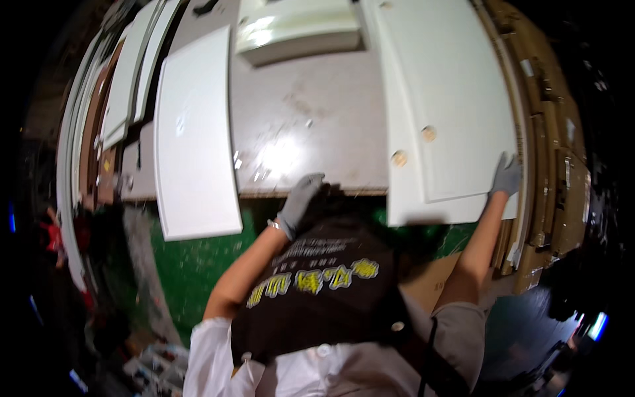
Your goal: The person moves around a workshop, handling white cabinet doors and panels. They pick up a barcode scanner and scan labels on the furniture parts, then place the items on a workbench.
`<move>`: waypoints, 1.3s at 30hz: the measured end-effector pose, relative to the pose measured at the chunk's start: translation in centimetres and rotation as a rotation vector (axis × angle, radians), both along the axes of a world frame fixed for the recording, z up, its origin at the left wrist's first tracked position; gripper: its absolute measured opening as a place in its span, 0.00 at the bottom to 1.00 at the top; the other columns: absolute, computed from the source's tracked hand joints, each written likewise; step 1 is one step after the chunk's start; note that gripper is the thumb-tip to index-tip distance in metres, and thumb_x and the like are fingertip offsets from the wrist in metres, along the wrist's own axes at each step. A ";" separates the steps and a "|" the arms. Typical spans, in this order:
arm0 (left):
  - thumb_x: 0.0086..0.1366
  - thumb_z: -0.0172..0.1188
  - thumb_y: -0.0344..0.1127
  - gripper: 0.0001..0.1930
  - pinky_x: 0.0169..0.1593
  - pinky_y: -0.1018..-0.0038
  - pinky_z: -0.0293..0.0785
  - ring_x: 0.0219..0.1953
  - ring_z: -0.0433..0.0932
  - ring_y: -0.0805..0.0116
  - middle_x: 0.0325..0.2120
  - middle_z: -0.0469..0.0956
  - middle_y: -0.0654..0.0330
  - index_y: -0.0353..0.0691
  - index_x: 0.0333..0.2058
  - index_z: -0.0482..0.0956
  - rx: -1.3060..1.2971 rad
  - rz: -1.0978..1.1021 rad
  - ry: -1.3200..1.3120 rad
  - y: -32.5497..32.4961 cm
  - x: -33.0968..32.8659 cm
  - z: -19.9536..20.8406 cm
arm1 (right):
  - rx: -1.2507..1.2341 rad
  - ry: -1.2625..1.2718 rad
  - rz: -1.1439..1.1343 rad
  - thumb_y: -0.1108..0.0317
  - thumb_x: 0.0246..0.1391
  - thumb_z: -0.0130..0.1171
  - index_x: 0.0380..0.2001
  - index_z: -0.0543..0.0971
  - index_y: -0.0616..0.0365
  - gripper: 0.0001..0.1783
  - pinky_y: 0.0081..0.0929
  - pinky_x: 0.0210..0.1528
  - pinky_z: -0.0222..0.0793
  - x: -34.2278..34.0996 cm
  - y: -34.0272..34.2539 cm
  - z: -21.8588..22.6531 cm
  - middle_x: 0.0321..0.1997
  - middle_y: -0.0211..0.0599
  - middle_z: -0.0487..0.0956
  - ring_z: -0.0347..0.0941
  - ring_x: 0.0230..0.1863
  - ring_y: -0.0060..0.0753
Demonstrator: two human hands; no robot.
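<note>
My right hand point(507, 177), in a grey glove, rests at the right edge of the upper white panel point(456, 106) near its front corner. Its fingers point away from me and are spread. Beneath that board lies another white panel point(405, 205), jutting out nearer to me. Each shows a round tan hole near its left edge. My left hand point(303, 202), also gloved in grey, is at the front edge of the table point(311, 126), just beyond my dark apron. Its fingertips point right, beside something dark; whether they hold anything is unclear.
A white panel point(198, 139) lies left on the table, overhanging its front. A glossy pale stack point(297, 33) sits at the back middle. Several long boards point(126, 86) stand at the far left. Brown cardboard point(552, 165) lines the right. The floor point(192, 264) is green.
</note>
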State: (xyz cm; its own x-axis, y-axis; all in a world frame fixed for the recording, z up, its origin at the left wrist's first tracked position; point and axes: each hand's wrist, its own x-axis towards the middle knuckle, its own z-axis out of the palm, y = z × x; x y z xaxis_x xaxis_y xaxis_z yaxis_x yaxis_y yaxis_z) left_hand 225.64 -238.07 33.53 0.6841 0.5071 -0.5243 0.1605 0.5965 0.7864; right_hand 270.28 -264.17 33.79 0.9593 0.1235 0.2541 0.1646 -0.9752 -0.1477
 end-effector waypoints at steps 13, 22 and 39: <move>0.62 0.54 0.42 0.25 0.46 0.75 0.68 0.41 0.71 0.71 0.42 0.74 0.55 0.29 0.51 0.65 0.129 -0.101 -0.089 -1.2 13.0 -0.9 | 0.216 -0.126 0.206 0.56 0.55 0.50 0.54 0.65 0.59 0.26 0.44 0.49 0.61 -15.3 3.9 1.3 0.45 0.49 0.71 0.65 0.47 0.52; 0.63 0.53 0.45 0.23 0.44 0.74 0.71 0.38 0.74 0.71 0.37 0.76 0.55 0.28 0.47 0.69 0.203 -0.133 0.074 2.6 0.3 3.7 | 0.470 0.301 0.377 0.57 0.53 0.54 0.51 0.68 0.66 0.27 0.38 0.50 0.64 -25.3 2.6 2.2 0.48 0.51 0.69 0.67 0.47 0.45; 0.60 0.54 0.54 0.28 0.42 0.68 0.68 0.36 0.73 0.61 0.34 0.76 0.49 0.30 0.43 0.72 0.511 -0.197 0.160 6.0 -18.2 3.9 | 1.078 1.005 0.170 0.60 0.60 0.47 0.53 0.63 0.67 0.24 0.34 0.42 0.74 -35.2 11.1 2.4 0.50 0.45 0.70 0.72 0.44 0.39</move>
